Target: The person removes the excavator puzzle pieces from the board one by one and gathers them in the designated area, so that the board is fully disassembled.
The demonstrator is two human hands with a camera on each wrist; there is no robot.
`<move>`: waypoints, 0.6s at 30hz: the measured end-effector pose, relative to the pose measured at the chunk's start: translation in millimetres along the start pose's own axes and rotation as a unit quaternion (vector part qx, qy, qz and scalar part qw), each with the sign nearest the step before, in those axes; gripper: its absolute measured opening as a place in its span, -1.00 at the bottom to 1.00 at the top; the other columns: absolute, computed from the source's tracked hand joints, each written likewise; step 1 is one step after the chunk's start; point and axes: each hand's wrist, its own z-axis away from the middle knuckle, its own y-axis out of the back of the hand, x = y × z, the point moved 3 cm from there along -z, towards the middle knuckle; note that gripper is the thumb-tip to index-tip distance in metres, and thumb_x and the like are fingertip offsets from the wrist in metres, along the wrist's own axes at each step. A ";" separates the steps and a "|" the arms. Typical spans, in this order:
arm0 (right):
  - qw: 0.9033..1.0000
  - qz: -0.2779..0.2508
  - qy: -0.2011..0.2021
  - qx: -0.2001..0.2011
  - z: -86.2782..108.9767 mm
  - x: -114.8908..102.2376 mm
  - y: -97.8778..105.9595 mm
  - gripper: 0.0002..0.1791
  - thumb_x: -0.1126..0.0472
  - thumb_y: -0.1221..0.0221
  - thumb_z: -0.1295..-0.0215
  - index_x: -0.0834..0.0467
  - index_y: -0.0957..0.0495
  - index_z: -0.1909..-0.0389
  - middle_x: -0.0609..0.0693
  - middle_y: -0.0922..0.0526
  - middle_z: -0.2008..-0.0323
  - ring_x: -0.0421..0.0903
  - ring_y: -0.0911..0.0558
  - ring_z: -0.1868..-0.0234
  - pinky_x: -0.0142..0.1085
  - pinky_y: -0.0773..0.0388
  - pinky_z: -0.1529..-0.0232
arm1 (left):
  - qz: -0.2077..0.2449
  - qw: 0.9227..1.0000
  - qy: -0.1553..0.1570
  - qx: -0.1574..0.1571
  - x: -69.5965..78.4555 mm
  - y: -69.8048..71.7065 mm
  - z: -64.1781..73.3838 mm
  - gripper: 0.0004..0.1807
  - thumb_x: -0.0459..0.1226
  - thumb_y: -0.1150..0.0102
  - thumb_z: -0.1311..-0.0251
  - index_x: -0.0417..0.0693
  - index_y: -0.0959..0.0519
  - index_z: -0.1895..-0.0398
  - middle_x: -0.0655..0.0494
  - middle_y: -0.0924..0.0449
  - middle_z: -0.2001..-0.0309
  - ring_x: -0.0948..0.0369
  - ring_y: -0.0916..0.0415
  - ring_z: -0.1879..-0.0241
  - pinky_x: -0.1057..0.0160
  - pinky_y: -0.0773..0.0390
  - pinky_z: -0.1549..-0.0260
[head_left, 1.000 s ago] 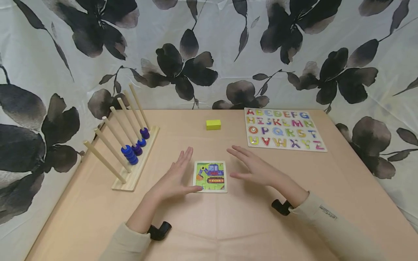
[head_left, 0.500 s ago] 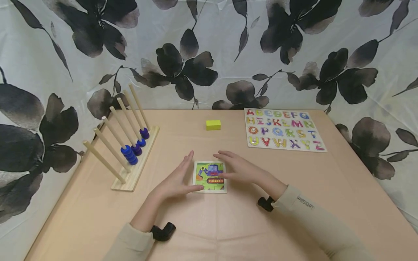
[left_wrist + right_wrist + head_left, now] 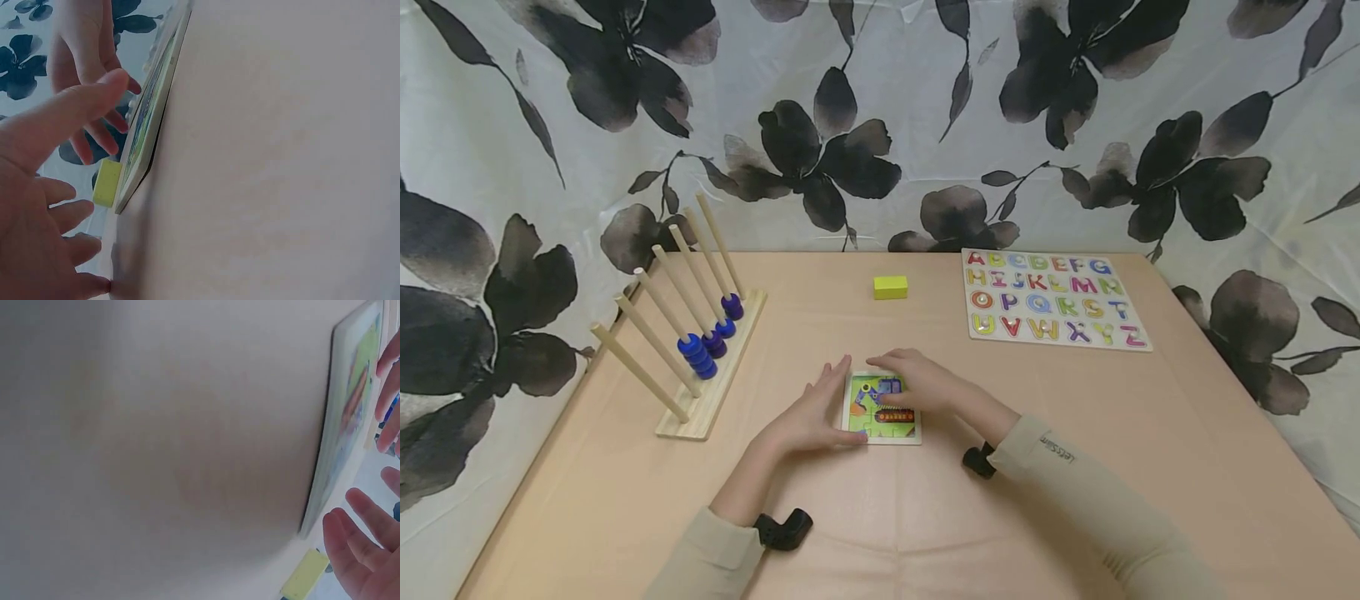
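A small square picture puzzle (image 3: 891, 425) with a digger on a green ground lies flat on the table. My left hand (image 3: 801, 421) is at its left side, fingers extended, with the thumb at the lower left corner; whether it touches the puzzle I cannot tell. Over the upper right of the puzzle my right hand (image 3: 928, 383) hovers with fingers loosely extended, covering part of the picture. Nothing is held in either hand. The left wrist view shows the puzzle (image 3: 150, 119) edge-on beside the left thumb; the right wrist view has the puzzle (image 3: 350, 406) near the fingers.
On the left stands a wooden peg rack (image 3: 718, 400) with blue and purple rings on some pegs. A yellow block (image 3: 890, 287) lies behind the puzzle. An alphabet board (image 3: 1052, 298) lies at the back right. A floral cloth (image 3: 925, 108) hangs behind the table (image 3: 887, 517).
My right hand has moved left from beside the puzzle to over its upper right part. The left hand has shifted slightly, staying at the puzzle's left side. The puzzle has stayed in place.
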 end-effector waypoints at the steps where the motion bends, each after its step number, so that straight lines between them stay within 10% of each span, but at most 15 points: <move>1: 1.000 0.000 0.002 -0.002 -1.8 -0.5 -1.2 -0.33 -0.03 -0.20 -0.16 -0.01 -0.27 -0.30 0.06 -0.32 -0.23 0.00 -0.27 -0.24 -0.10 -0.24 -0.21 | 0.000 1.000 0.003 -0.002 -0.7 -0.2 -0.1 0.26 -0.03 -0.45 0.21 -0.14 0.23 -0.43 -0.09 0.24 -0.43 -0.09 0.42 -0.38 -0.22 0.29 -0.23; 18: 0.997 0.066 -0.009 -0.039 -20.0 -14.4 -4.4 -0.46 0.08 -0.23 -0.13 -0.10 -0.42 -0.19 0.06 -0.37 -0.02 -0.05 -0.32 0.07 -0.22 -0.39 0.14 | -0.008 1.000 0.021 -0.014 -5.0 -1.8 -1.6 0.28 -0.11 -0.50 0.28 -0.16 0.20 -0.43 -0.14 0.18 -0.42 -0.15 0.39 -0.37 -0.20 0.27 -0.24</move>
